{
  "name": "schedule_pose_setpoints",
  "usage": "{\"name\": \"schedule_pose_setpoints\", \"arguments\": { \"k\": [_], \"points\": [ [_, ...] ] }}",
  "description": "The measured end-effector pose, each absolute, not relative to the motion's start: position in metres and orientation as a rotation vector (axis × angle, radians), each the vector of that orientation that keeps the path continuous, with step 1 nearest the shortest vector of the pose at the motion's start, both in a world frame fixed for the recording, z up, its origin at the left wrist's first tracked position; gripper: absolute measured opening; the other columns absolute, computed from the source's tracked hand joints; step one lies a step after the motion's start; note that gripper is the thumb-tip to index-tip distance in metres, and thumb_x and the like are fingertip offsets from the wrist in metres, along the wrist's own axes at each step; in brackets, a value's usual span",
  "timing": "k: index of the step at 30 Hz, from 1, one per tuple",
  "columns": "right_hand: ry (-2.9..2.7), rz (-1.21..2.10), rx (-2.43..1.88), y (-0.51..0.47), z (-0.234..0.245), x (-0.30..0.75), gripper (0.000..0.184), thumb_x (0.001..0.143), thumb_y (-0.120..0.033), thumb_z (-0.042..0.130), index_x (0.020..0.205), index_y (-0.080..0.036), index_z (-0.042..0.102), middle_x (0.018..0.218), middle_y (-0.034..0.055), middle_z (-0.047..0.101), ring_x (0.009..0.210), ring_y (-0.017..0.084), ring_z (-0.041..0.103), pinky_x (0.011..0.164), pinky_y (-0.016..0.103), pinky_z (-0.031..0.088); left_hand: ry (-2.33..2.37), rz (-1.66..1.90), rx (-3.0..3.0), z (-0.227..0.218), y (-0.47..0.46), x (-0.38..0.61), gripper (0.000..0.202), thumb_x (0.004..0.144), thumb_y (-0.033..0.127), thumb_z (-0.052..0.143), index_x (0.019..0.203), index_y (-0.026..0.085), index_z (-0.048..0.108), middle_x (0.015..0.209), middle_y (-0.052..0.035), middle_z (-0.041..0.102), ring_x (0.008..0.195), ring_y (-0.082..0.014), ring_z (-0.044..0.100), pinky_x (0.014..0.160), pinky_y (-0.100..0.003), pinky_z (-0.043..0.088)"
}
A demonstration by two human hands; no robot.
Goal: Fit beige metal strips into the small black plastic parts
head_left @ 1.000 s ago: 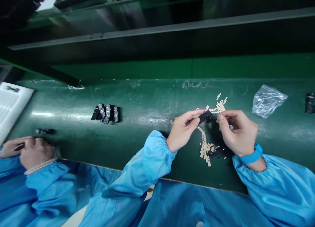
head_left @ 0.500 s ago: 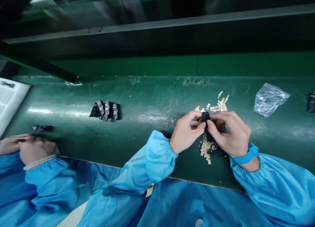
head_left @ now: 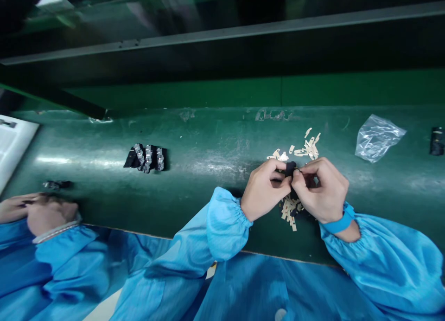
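Between my two hands is a small black part (head_left: 290,168), held just over the bench. My left hand (head_left: 266,187) pinches it from the left with thumb and fingers. From the right, the thumb and forefinger of my right hand (head_left: 321,187) close at its edge; whether a tiny piece sits in that pinch is hidden. Beyond my fingertips lies a loose scatter of small cream-coloured flat pieces (head_left: 310,148). A second heap of cream pieces (head_left: 289,213) lies under and in front of my hands, with some dark bits among it.
On the green bench (head_left: 208,140), a clear plastic bag (head_left: 378,138) lies to the right, with a black part (head_left: 437,141) beyond it. Several black-and-silver blocks (head_left: 148,157) stand left of centre. A co-worker's hands (head_left: 52,212) work at far left near another black part (head_left: 56,184). A shelf (head_left: 222,38) overhangs the back.
My right hand has moved slightly left, and its fingers have drawn together at the black part. The whole view has shifted a little. The co-worker's hands stay in about the same place.
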State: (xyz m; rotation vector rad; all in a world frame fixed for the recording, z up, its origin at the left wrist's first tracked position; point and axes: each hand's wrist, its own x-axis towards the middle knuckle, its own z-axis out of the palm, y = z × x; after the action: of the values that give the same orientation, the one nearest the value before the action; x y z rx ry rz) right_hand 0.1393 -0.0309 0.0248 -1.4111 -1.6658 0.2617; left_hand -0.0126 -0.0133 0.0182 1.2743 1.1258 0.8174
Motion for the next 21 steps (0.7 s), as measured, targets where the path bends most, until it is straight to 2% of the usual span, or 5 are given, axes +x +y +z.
{"name": "schedule_pose_setpoints", "arguments": {
  "k": [8, 12, 16, 21],
  "points": [
    [-1.629, 0.407, -1.459, -0.031, 0.029, 0.141, 0.017, 0.084, -0.013, 0.068, 0.075, -0.022, 0.057, 0.066, -0.0021, 0.057, 0.057, 0.013, 0.052, 0.054, 0.028, 0.042, 1.124, 0.962, 1.588, 0.018, -0.012, -0.018, 0.011, 0.088, 0.014, 0.064, 0.098, 0.018, 0.067, 0.099, -0.0033, 0.068, 0.084, -0.0115, 0.072, 0.076, -0.021, 0.064],
    [-1.606, 0.449, -1.482, -0.031, 0.031, 0.142, 0.016, 0.085, -0.015, 0.069, 0.075, -0.022, 0.058, 0.067, -0.0023, 0.058, 0.057, 0.012, 0.053, 0.054, 0.027, 0.043, 1.112, 1.017, 1.791, 0.017, -0.009, -0.023, 0.017, 0.092, 0.014, 0.063, 0.106, 0.02, 0.071, 0.1, -0.0034, 0.074, 0.089, -0.0131, 0.074, 0.082, -0.024, 0.064],
    [-1.56, 0.515, -1.53, -0.032, 0.03, 0.144, 0.016, 0.085, -0.016, 0.069, 0.075, -0.021, 0.058, 0.066, -0.0029, 0.058, 0.056, 0.012, 0.054, 0.054, 0.027, 0.044, 1.092, 1.084, 1.987, 0.017, -0.009, -0.025, 0.027, 0.096, 0.014, 0.06, 0.119, 0.022, 0.071, 0.111, -0.0037, 0.077, 0.099, -0.0138, 0.075, 0.093, -0.026, 0.063],
    [-1.584, 0.508, -1.597, -0.031, 0.027, 0.146, 0.013, 0.087, -0.019, 0.067, 0.077, -0.021, 0.059, 0.065, -0.0032, 0.058, 0.055, 0.012, 0.055, 0.053, 0.027, 0.045, 1.131, 1.045, 2.2, 0.014, -0.011, -0.027, 0.03, 0.1, 0.017, 0.057, 0.126, 0.022, 0.069, 0.115, -0.0043, 0.078, 0.103, -0.0141, 0.075, 0.095, -0.025, 0.062]
  ]
}}
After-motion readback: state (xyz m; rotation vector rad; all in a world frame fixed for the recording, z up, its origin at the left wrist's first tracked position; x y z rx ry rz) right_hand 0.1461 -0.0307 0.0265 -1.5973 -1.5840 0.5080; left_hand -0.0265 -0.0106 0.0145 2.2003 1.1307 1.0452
